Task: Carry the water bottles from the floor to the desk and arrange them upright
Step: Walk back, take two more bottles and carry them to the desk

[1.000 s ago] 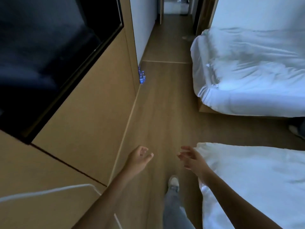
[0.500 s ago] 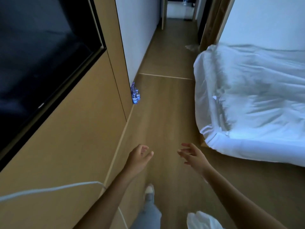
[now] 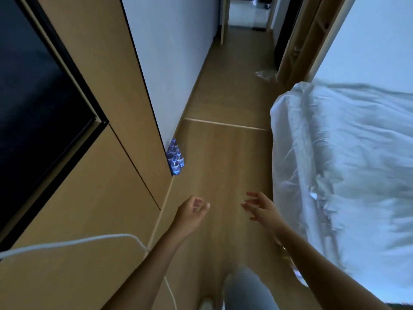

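Several small water bottles (image 3: 175, 159) with blue labels stand upright in a tight cluster on the wooden floor, tucked against the corner where the wood panel meets the white wall. My left hand (image 3: 191, 212) is held out over the floor with its fingers loosely curled and nothing in it, well short of the bottles. My right hand (image 3: 262, 208) reaches forward beside it, fingers spread and empty. No desk is in view.
A wood wall panel (image 3: 100, 198) with a dark screen (image 3: 33, 121) runs along the left. A bed with white bedding (image 3: 348, 171) lies on the right. A white cable (image 3: 73, 242) hangs across the panel. A crumpled plastic wrapper (image 3: 266, 74) lies down the hallway.
I have walked forward along the floor, so the bottles now appear nearer and larger. The second bed at lower right has dropped out of view. Both hands stay empty.
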